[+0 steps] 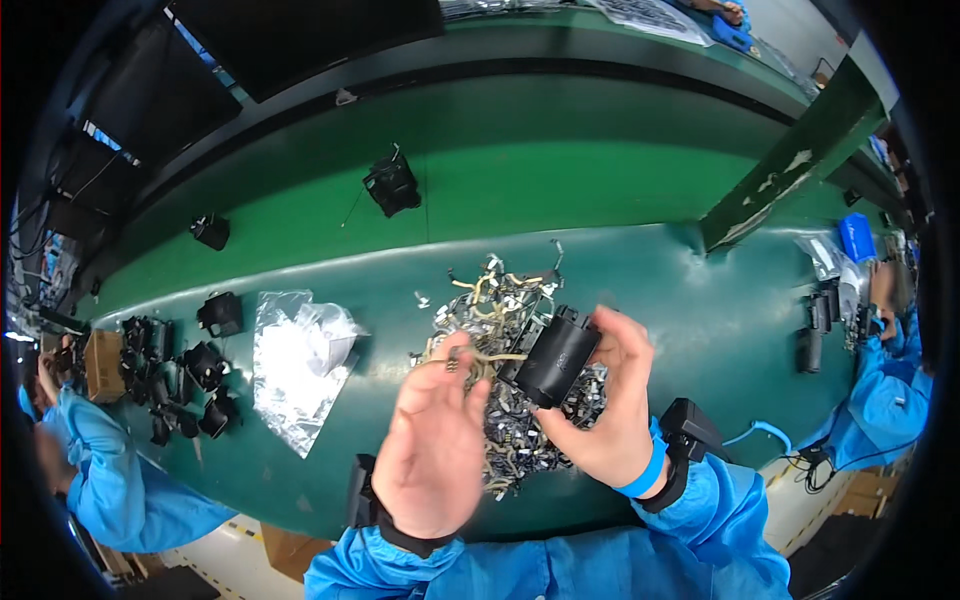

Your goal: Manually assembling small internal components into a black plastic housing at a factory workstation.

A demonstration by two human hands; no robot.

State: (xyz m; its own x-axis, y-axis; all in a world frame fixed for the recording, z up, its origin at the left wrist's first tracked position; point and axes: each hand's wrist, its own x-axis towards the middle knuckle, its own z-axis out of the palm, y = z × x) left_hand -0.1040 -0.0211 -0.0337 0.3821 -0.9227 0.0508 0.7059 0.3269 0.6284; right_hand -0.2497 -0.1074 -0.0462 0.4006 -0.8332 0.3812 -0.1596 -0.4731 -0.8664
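Observation:
My right hand (615,400) grips a black cylindrical housing (558,362) between the thumb and fingers, tilted above the pile. A short beige cable (500,356) stretches from the housing's left side to my left hand (432,455). That hand is turned palm up, its fingers curled, with the cable's connector end pinched at the fingertips. Directly beneath both hands lies a heap of small cables with connectors (500,300), partly hidden by them.
A clear plastic bag (300,365) lies left of the heap, and several black parts (165,370) sit beside a cardboard box (103,365). Farther back are two black units (393,185). A green post (790,160) rises at right. Co-workers in blue sleeves (120,480) work at both sides.

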